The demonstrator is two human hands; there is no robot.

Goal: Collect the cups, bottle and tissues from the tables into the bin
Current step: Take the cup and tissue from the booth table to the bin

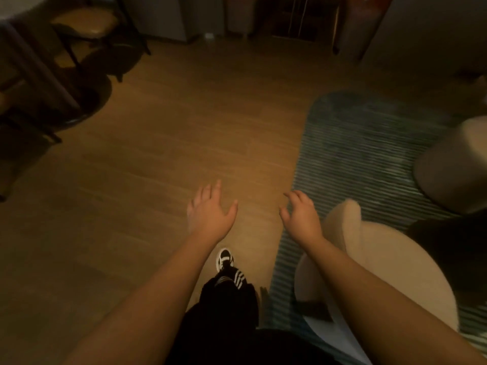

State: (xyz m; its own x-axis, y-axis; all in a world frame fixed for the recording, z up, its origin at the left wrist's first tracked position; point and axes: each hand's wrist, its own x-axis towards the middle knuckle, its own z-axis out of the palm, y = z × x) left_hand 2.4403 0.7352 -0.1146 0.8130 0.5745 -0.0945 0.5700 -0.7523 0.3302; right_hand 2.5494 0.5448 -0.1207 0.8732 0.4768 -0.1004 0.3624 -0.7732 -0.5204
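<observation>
Head view shows us both hands held out in front over the wooden floor point(158, 154), and both are empty. Our left hand point(209, 213) has the fingers spread wide, palm down. Our right hand point(300, 214) is also unclosed, but its fingers curl a little downward. They hold nothing, and nothing is between them.

The things of the task are not in this view. We see no cup, no bottle, no tissue and no bin, so we cannot say which way they lie from the hands, nor which hand is nearer to them. The picture is dim and a little blurred, which makes small objects hard to find.

What we can see is the surroundings. A dark table point(34, 75) with a chair point(87, 25) stands at the far left, well apart from the left hand. A striped rug point(369, 143) lies to the right, and on it a beige round seat point(382, 272) is just beside our right forearm. One shoe point(224, 259) steps forward below the left hand.

We judge that we are walking between places, not yet reaching. The next move probably needs first a turn of the head toward a table top, perhaps the one at the left, before any hand can choose its target.
</observation>
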